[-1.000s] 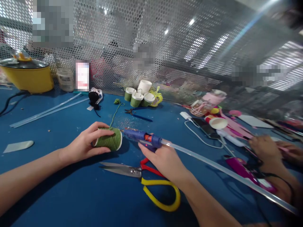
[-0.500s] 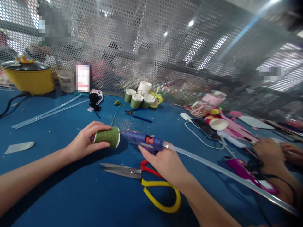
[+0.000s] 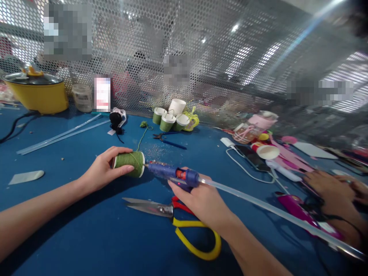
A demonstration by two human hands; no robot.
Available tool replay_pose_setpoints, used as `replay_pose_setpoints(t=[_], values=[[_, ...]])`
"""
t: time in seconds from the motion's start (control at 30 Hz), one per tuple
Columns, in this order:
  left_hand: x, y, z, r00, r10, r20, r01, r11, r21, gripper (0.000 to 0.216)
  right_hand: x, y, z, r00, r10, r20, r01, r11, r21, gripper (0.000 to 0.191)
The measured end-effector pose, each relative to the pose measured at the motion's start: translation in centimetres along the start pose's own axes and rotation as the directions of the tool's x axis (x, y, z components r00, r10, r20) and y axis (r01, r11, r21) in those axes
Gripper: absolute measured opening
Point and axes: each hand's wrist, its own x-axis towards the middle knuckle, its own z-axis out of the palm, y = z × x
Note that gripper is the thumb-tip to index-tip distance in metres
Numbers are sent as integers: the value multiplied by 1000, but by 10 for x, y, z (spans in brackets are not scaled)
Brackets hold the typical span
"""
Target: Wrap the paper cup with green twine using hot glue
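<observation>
My left hand (image 3: 109, 165) is closed around a small cup wrapped in green yarn (image 3: 132, 164), tipped on its side with its white rim to the right. A strand of green yarn runs from it to a small tangle (image 3: 144, 124) on the table. In my right hand (image 3: 201, 195) is a blue glue gun (image 3: 166, 171), its nozzle at the cup's white rim. A long clear glue stick (image 3: 258, 202) sticks out of its back. Scissors (image 3: 155, 208) with red and yellow handles lie just below, partly behind my right hand.
Several green-wrapped cups (image 3: 167, 122) and blue-handled pliers (image 3: 171, 141) sit near the perforated metal screen (image 3: 138, 76). Spare glue sticks (image 3: 63, 134) and a yellow electric pot (image 3: 37, 94) are at left. Another person's hands (image 3: 330, 188), a phone (image 3: 253, 157) and a purple tool (image 3: 299, 211) are at right.
Both hands keep their grips on the cup and glue gun. The cup has turned slightly, and the nozzle stays at its rim. The whole view has shifted a little.
</observation>
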Motion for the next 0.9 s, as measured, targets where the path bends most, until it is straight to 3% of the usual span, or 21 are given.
replay_pose_setpoints(t=[0.4, 0.5, 0.67, 0.9], values=[[1, 1, 1, 998, -58, -12, 57, 995, -76, 41, -2, 5, 4, 999, 35, 10, -36, 999, 15, 10], [1, -1, 2, 998, -54, -13, 53, 994, -91, 42, 1, 0, 0, 997, 79, -17, -79, 996, 29, 15], [0, -2, 2, 998, -59, -3, 58, 995, -84, 44, 5, -1, -7, 976, 211, 43, -216, 963, 161, 25], [1, 0, 2, 999, -36, -8, 35, 997, -69, 42, 18, 22, -8, 945, 326, 19, -319, 909, 269, 32]])
